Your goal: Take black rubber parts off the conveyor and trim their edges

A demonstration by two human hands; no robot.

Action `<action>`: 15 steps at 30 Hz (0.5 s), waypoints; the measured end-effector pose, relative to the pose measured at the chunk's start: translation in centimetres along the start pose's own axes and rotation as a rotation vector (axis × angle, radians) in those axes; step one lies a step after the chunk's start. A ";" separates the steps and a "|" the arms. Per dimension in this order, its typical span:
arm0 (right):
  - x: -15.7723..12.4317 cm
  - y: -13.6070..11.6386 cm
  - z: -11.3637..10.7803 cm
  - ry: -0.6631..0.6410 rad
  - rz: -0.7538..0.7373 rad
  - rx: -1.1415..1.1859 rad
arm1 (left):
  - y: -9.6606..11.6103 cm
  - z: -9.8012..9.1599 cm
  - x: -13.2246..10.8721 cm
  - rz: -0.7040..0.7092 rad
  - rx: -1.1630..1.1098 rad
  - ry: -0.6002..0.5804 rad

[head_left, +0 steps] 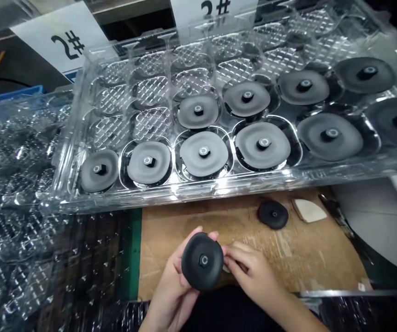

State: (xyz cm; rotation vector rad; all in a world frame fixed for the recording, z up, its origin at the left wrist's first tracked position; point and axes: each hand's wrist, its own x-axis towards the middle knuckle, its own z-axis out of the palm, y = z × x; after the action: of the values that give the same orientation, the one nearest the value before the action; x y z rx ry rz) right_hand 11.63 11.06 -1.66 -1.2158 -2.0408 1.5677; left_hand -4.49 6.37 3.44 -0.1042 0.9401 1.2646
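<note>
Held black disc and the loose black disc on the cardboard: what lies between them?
Head view: only bare cardboard between the held disc and the loose disc.

Bright white light falls from overhead and throws hard glare off the front rim of the clear tray (184, 190), where highlights burn out. The grey discs (203, 154) in it are evenly lit, with a soft sheen. The cardboard surface (305, 258) is lit gently, with only faint shadows. The black disc (202, 260) shows little detail beyond a glint at its hub. The stacked trays (11, 193) at the left sink into dimness. Toward the right and top edges the picture stretches and softens.
</note>
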 end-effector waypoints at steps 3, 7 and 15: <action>-0.9 0.0 0.4 0.081 0.016 0.015 | 0.1 0.2 0.0 0.001 0.025 -0.023; -1.9 -1.0 -1.5 0.249 0.049 0.026 | -0.3 0.9 -0.4 0.010 0.069 -0.039; -3.1 -9.7 -2.4 0.347 -0.553 -0.133 | -2.4 1.4 -3.6 0.042 0.014 0.057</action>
State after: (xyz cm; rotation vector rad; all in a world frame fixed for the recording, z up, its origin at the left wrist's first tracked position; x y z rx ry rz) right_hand 10.83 9.73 8.73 -0.7893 -2.0306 0.9103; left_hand -1.69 3.51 5.68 -0.1107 1.0046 1.2989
